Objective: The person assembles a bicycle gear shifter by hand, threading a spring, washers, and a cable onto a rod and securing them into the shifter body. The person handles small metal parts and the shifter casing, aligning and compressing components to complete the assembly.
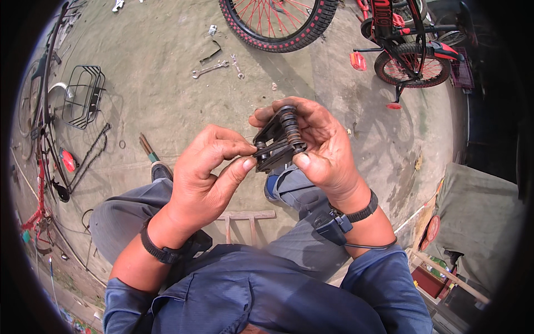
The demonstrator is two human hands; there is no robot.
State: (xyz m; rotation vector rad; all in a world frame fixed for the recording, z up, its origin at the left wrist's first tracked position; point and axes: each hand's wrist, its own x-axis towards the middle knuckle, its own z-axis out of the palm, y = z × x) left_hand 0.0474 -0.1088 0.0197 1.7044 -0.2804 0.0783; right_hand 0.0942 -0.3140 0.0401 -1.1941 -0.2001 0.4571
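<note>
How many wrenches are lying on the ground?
2. One wrench lies on the concrete up ahead, left of the big red-spoked wheel; a smaller wrench lies just to its right. Others may be hidden among the clutter.

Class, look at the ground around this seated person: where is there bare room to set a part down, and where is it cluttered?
Bare ground lies between the wire basket and the wrenches, and again right of the hands, below the small bicycle. The left edge is crowded with bicycle frame parts and a chain; the lower right with a cloth-covered heap.
</note>
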